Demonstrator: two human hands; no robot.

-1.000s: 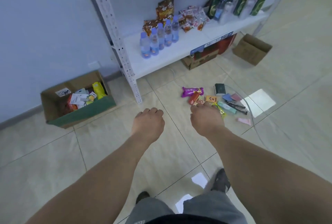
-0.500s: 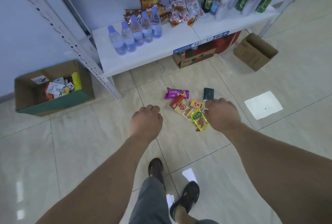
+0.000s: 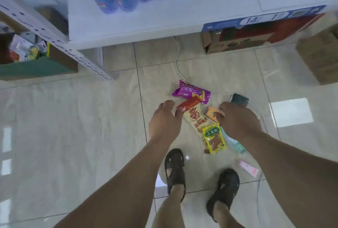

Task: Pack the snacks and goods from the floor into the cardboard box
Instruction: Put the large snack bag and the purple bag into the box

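Fingers of my left hand [image 3: 165, 120] curl loosely downward, apart from one another and gripping nothing; their tips hang just beside the red wrapper [image 3: 188, 103]. My right hand [image 3: 237, 120] has its back to the camera, so its fingers [image 3: 224, 108] are mostly hidden and I cannot tell how far they are spread or whether they hold anything.

Between the two hands the snacks lie in a loose heap on the pale floor tiles [image 3: 91, 127]. Beyond my left fingertips sits a purple packet [image 3: 191, 91] with light lettering, overlapping the end of the red wrapper. A long cream packet [image 3: 196, 120] with bold red characters runs back toward my feet, and a yellow-green pouch [image 3: 214, 139] lies on its near end. A small orange box [image 3: 212, 113] touches my right fingers, and a dark green box [image 3: 239, 99] shows just past that hand. Near my right wrist lie a teal tube [image 3: 235, 143] and a pink tube [image 3: 248, 168].

Far off to my left, past the shelf post, stands the cardboard box [image 3: 36, 68], green-sided, with packets already inside.
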